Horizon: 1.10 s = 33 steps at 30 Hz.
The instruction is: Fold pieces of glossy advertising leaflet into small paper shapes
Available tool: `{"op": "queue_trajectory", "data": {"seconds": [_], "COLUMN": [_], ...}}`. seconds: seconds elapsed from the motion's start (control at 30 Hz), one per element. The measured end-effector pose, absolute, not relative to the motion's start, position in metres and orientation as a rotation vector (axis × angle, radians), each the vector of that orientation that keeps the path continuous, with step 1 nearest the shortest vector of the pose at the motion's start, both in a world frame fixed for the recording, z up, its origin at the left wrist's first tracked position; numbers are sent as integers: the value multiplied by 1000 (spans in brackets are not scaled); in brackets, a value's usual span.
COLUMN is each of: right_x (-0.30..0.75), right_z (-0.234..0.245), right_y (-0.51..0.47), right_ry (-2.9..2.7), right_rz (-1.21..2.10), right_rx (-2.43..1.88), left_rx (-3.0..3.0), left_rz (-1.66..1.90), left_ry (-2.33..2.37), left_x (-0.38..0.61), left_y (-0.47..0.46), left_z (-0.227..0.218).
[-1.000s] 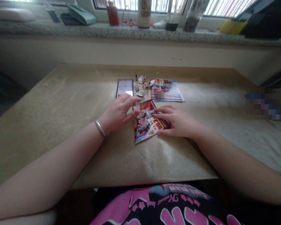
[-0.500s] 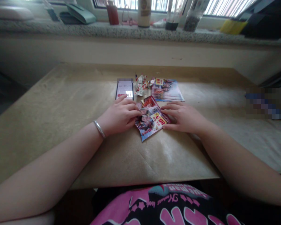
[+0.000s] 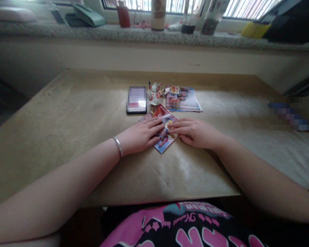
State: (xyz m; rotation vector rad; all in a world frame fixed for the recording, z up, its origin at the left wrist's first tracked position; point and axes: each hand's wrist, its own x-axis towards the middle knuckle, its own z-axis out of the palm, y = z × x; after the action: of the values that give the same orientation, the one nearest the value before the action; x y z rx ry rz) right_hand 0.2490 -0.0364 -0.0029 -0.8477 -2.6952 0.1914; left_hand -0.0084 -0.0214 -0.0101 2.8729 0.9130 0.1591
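A printed, glossy paper flyer (image 3: 166,138) with creased edges lies on the table in front of me, its lower corner pointing toward me. My left hand (image 3: 142,135) rests flat across its left side, fingers stretched out over the print. From the right, my right hand (image 3: 192,132) lays its extended fingers on the flyer's upper right part, the thumb tucked below by the edge. Both sets of fingertips nearly meet over the paper and cover much of it. A silver bangle (image 3: 117,146) circles my left wrist.
Beyond the flyer are a phone (image 3: 136,100), a crumpled folded paper piece (image 3: 155,93) and a stack of similar flyers (image 3: 186,99). A granite windowsill (image 3: 98,33) behind the table (image 3: 92,103) holds bottles, including a red one (image 3: 124,15).
My left hand has moved right, off the phone's lower edge and onto the flyer. My right fingers have slid left over it. The flyer now shows a narrower face.
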Motion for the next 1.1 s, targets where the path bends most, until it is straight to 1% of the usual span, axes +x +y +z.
{"op": "queue_trajectory", "data": {"seconds": [0.1,0.23,0.4,0.6,0.87,1.0,1.1], "right_x": [248,243,242,250,253,257,262], "right_z": [-2,-2,0,-1,2,1,-3], "right_y": [-37,-37,-36,-34,-33,-31,-28], "right_ry": [-2701,-2695,-2657,-2622,-2586,-2572,-2584], "right_rz": [205,162,111,-43,-93,-97,-18], "right_rx": [-863,-1005,-1159,-1294,-1450,-1469,-1311], "left_rx": [2855,2826,2805,2879,2911,2935,2966], "left_rz": [66,-7,5,43,-104,-46,23], "left_ry": [944,1028,1101,1195,1562,1649,1682], "left_x": [-6,-4,-4,-4,5,4,3], "left_y": [-24,-25,-24,-25,-38,-40,-38], "left_z": [-8,-8,-8,-3,8,10,10]}}
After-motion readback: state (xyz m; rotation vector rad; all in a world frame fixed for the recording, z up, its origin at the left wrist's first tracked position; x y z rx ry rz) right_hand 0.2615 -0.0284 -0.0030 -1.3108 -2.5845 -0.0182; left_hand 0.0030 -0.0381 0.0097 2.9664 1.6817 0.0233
